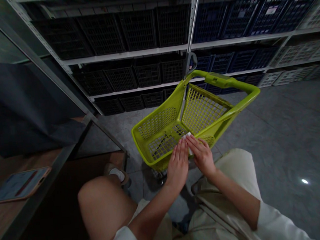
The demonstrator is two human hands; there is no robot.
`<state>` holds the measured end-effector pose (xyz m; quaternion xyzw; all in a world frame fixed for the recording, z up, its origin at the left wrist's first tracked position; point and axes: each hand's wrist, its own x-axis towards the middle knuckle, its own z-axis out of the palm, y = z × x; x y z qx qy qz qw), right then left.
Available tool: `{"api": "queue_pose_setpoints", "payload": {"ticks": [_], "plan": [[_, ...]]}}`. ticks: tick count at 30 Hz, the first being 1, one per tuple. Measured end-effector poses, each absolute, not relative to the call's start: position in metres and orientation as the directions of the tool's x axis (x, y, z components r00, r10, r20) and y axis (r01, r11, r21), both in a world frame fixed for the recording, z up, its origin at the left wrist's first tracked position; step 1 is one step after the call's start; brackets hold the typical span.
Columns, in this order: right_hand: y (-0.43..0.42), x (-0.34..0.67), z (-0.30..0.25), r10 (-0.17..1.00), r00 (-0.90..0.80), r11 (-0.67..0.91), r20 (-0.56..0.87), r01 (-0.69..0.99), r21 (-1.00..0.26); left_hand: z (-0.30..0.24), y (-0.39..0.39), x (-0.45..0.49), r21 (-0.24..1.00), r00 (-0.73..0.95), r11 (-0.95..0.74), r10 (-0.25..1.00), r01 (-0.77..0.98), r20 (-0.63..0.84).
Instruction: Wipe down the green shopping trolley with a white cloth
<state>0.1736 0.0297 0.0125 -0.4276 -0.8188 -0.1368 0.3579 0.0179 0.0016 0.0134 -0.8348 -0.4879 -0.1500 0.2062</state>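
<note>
A lime-green shopping cart (160,129) stands on the floor in front of me, its basket holding nothing I can see. Both hands meet at its near rim. My left hand (177,165) has its fingers stretched out flat, side by side. My right hand (203,154) lies beside it with fingers extended, pressing a small white piece (189,135), perhaps paper or a label, whose tip shows between the two hands. My knee (102,200) is raised at the lower left.
Metal shelving (133,55) with rows of dark crates (140,30) runs across the back; white crates (295,54) stand at the far right. A phone (18,184) lies on a wooden shelf at the left. Grey tiled floor (287,133) spreads to the right.
</note>
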Motion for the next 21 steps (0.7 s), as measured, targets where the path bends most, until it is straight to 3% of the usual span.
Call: {"api": "queue_pose_setpoints", "payload": {"ticks": [3,5,8,12,14,21], "plan": [[0.042,0.204,0.025,0.585,-0.535,0.670,0.610,0.742,0.009,0.015,0.002,0.016,-0.193,0.485,-0.448,0.760,0.873,0.433],[0.062,0.249,0.038,0.593,-0.540,0.637,0.598,0.768,0.062,0.017,0.003,0.015,-0.186,0.490,-0.456,0.765,0.870,0.417],[0.092,0.314,0.055,0.561,-0.236,0.356,0.793,0.934,0.026,0.018,0.002,0.016,-0.184,0.490,-0.457,0.768,0.870,0.412],[0.101,0.323,0.056,0.560,-0.030,0.170,0.828,0.982,-0.080,0.017,0.001,0.018,-0.190,0.489,-0.453,0.763,0.871,0.423],[0.088,0.290,0.048,0.595,-0.055,0.202,0.802,0.976,-0.083,0.017,0.000,0.019,-0.195,0.492,-0.454,0.761,0.870,0.423],[0.031,0.171,0.024,0.671,-0.366,0.549,0.645,0.829,-0.102,0.015,0.002,0.019,-0.230,0.493,-0.436,0.764,0.870,0.417]]}}
